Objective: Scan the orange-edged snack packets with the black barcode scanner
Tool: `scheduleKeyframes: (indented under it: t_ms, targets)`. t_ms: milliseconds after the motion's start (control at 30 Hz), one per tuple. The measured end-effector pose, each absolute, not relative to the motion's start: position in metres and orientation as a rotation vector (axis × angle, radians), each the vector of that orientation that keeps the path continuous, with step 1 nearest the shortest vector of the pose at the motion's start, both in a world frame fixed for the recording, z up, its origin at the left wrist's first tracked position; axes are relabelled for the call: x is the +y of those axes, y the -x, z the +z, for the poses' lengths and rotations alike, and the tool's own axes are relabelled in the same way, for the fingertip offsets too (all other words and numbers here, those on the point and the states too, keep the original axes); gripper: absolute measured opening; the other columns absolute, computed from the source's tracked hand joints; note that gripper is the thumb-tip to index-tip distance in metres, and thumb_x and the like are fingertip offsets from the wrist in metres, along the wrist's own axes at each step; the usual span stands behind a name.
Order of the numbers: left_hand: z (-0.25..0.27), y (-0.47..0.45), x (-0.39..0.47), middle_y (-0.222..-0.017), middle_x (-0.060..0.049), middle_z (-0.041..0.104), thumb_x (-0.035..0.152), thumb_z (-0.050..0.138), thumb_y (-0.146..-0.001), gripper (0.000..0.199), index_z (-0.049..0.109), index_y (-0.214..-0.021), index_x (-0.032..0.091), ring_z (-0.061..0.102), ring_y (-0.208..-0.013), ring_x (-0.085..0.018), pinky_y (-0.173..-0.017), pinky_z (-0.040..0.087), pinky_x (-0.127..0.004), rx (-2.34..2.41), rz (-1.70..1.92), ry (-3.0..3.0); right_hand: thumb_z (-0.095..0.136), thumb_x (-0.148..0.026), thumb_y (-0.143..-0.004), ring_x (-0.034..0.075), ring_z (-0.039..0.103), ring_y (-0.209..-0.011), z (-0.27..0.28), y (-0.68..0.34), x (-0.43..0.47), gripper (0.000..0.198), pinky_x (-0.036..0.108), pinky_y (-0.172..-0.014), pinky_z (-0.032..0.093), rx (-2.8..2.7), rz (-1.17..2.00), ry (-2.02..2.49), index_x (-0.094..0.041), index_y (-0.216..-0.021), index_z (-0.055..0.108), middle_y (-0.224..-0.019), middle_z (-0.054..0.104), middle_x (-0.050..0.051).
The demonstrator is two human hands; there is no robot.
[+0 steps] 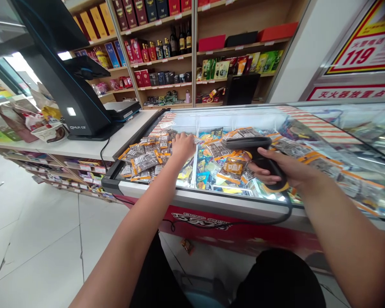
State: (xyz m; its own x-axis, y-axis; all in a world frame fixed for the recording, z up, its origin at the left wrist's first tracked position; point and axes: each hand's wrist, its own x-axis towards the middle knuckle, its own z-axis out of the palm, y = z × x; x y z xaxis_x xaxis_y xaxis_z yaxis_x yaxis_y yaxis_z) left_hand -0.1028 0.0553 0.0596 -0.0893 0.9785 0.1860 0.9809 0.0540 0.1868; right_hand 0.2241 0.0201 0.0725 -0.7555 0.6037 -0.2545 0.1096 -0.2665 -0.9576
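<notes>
the right hand (280, 169) grips a black barcode scanner (248, 143) by its handle, thumb over the top, above the glass lid near the middle of the freezer's front edge (211, 199). the left hand (183, 145) has its fingers bent down at the right side of a pile of clear packets with orange borders (145, 161); i cannot tell whether the fingers pinch one or only rest there. that pile covers the front left corner of the lid, and more such packets (324, 164) spread rightward along the lid, past the right wrist. one packet with an orange label (233, 166) sits below the scanner head, close to the right fingertips. the scanner's cable (274, 221) loops over the front edge and runs left across the freezer's red front. coloured packs show under the glass. just beyond the freezer's left edge, a white counter (115, 144) carries a black till (69, 100) and a patterned bowl (49, 133). another small packet (188, 246) lies on the floor before the freezer. shelves of boxes and bottles (167, 47) stand behind the back edge. the till's base reads "qihua"; a wall sign (361, 55) shows 火警电话 119, and a red strip (353, 92) under it 灭火器放置点. white lettering (202, 220) on the red front is too distorted to read.
</notes>
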Motion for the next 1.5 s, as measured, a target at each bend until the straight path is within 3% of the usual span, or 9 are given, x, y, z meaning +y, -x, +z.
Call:
scheduleKeyframes:
  t_ms: [133, 333, 433, 600, 767, 1033, 1367, 1433, 1500]
  targets:
    - [0.051, 0.104, 0.06, -0.154, -0.021, 0.067, 0.033, 0.054, -0.112, 0.036, 0.069, -0.142, 0.022, 0.059, -0.149, -0.04, -0.122, 0.047, -0.053, -2.414, -0.615, 2.173, 0.078, -0.085, -0.093, 0.006, 0.026, -0.043, 0.074, -0.225, 0.018, 0.071, 0.021, -0.041, 0.023, -1.629, 2.103, 0.906, -0.021, -0.068, 0.058, -0.055, 0.039, -0.004]
    - [0.05, 0.114, 0.067, -0.158, -0.026, 0.066, 0.027, 0.079, -0.101, 0.06, 0.057, -0.155, 0.012, 0.069, -0.14, -0.034, -0.115, 0.054, -0.041, -2.51, -1.052, 2.362, 0.076, -0.088, -0.092, 0.005, 0.023, -0.043, 0.074, -0.224, 0.016, 0.072, 0.022, -0.04, 0.023, -1.666, 2.1, 0.918, -0.023, -0.07, 0.056, -0.057, 0.041, -0.004]
    - [0.052, 0.111, 0.065, -0.153, -0.022, 0.069, 0.02, 0.079, -0.098, 0.05, 0.063, -0.145, 0.014, 0.069, -0.14, -0.031, -0.116, 0.055, -0.039, -2.336, -1.38, 2.458, 0.078, -0.085, -0.094, 0.004, 0.026, -0.043, 0.072, -0.225, 0.017, 0.069, 0.022, -0.04, 0.026, -1.661, 2.067, 0.91, -0.023, -0.074, 0.052, -0.063, 0.047, -0.004]
    - [0.051, 0.1, 0.063, -0.146, -0.013, 0.068, 0.036, 0.075, -0.107, 0.038, 0.058, -0.14, 0.026, 0.073, -0.124, -0.024, -0.096, 0.063, -0.033, -2.286, -2.053, 2.29, 0.079, -0.078, -0.097, 0.004, 0.029, -0.042, 0.066, -0.225, 0.021, 0.061, 0.022, -0.04, 0.024, -1.581, 2.078, 0.894, -0.024, -0.088, 0.052, -0.067, 0.052, -0.005]
    - [0.048, 0.098, 0.064, -0.14, -0.012, 0.066, 0.038, 0.082, -0.102, 0.039, 0.057, -0.131, 0.026, 0.072, -0.111, -0.021, -0.09, 0.065, -0.035, -2.265, -2.229, 2.214, 0.084, -0.078, -0.092, 0.003, 0.025, -0.042, 0.066, -0.226, 0.024, 0.06, 0.021, -0.043, 0.024, -1.525, 2.034, 0.893, -0.025, -0.095, 0.055, -0.064, 0.048, -0.008]
    - [0.051, 0.097, 0.06, -0.156, -0.016, 0.066, 0.038, 0.078, -0.104, 0.038, 0.058, -0.134, 0.026, 0.066, -0.145, -0.029, -0.11, 0.06, -0.04, -2.262, -2.172, 2.272, 0.088, -0.081, -0.086, 0.003, 0.025, -0.04, 0.073, -0.221, 0.019, 0.065, 0.023, -0.042, 0.023, -1.553, 1.991, 0.928, -0.025, -0.088, 0.056, -0.062, 0.048, -0.007]
    - [0.051, 0.095, 0.058, -0.159, -0.022, 0.068, 0.034, 0.071, -0.109, 0.055, 0.051, -0.159, 0.022, 0.074, -0.138, -0.03, -0.113, 0.061, -0.042, -2.333, -1.624, 2.37, 0.087, -0.082, -0.085, 0.004, 0.024, -0.041, 0.078, -0.22, 0.016, 0.065, 0.023, -0.04, 0.022, -1.565, 1.985, 0.968, -0.025, -0.087, 0.055, -0.061, 0.046, -0.008]
    - [0.05, 0.095, 0.053, -0.169, -0.029, 0.058, 0.028, 0.075, -0.105, 0.07, 0.045, -0.167, 0.016, 0.061, -0.158, -0.037, -0.127, 0.052, -0.048, -2.368, -1.289, 2.367, 0.087, -0.081, -0.087, 0.004, 0.023, -0.042, 0.076, -0.221, 0.017, 0.064, 0.023, -0.041, 0.022, -1.551, 1.971, 0.942, -0.025, -0.089, 0.055, -0.062, 0.046, -0.008]
    - [0.05, 0.096, 0.044, -0.181, -0.036, 0.04, 0.03, 0.075, -0.105, 0.077, 0.041, -0.171, 0.01, 0.033, -0.178, -0.043, -0.14, 0.036, -0.055, -2.38, -0.96, 2.336, 0.085, -0.082, -0.089, 0.003, 0.023, -0.042, 0.073, -0.222, 0.019, 0.067, 0.022, -0.041, 0.022, -1.57, 1.976, 0.904, -0.024, -0.084, 0.053, -0.063, 0.046, -0.008]
